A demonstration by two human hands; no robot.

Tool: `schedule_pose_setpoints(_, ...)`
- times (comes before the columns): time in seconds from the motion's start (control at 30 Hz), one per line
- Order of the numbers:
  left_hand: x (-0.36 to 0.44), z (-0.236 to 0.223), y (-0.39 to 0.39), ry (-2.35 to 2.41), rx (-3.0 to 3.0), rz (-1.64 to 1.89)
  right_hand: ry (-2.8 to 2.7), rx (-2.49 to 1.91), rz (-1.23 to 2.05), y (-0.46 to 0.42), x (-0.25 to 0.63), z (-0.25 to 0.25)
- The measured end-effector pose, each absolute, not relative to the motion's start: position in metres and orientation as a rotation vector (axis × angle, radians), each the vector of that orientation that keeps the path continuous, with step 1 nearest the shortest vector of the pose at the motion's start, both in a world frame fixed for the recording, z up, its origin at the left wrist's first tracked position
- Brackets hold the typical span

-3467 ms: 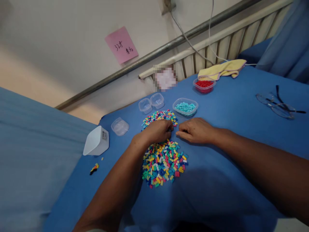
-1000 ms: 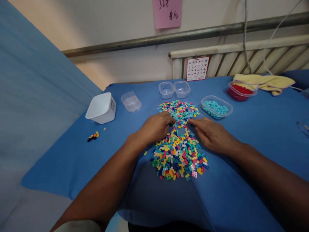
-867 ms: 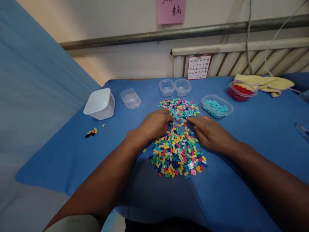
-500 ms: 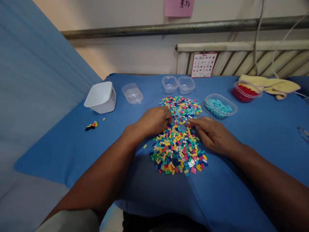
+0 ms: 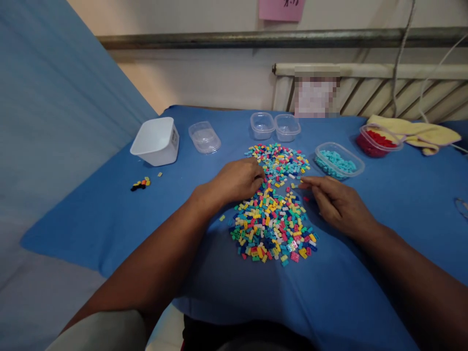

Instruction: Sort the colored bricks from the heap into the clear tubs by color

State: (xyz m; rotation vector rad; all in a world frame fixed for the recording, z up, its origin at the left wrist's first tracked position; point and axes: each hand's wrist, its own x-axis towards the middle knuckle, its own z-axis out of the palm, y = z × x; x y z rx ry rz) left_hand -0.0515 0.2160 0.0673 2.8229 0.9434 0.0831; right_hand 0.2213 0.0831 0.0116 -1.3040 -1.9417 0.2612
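Small multicoloured toy building bricks lie on the blue cloth in a larger near pile [image 5: 272, 229] and a smaller far pile [image 5: 281, 158], with loose bricks linking them. My left hand [image 5: 239, 179] is at the left of the narrow part, fingers curled down among the bricks; whatever they hold is hidden. On the other side, my right hand [image 5: 338, 202] has its index finger stretched out, the tip beside loose bricks at the right edge. Nothing shows clearly in its fingers. A red brick [image 5: 306, 199] lies on the cloth just left of its thumb.
Right of the piles stand a clear tub of turquoise bricks [image 5: 340, 161] and a tub of red bricks [image 5: 378, 140], beside a yellow cloth [image 5: 417, 131]. Two clear tubs [image 5: 262, 126] stand behind. Leftward are a clear lid-like tray [image 5: 204, 138], a white bin [image 5: 155, 141] and a small brick cluster [image 5: 141, 184].
My right hand has drawn back slightly to the right, and a red brick now shows near its thumb. My left hand stays at the left side of the bricks. The view has shifted slightly.
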Motion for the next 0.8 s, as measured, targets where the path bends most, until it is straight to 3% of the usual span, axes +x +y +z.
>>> schedule_pose_setpoints(0.23,-0.046,0.07,0.214,1.076,2.736,0.091,-2.065,-1.293,0.16,0.086,0.22,0.013)
schedule_pose_setpoints(0.63,-0.042,0.072,0.206,0.976,2.766,0.085,-2.282,-1.171,0.257,0.084,0.221,0.019)
schedule_pose_setpoints(0.8,-0.047,0.07,0.216,0.994,2.772,0.308,-2.263,-1.154,0.304,0.083,0.218,0.023)
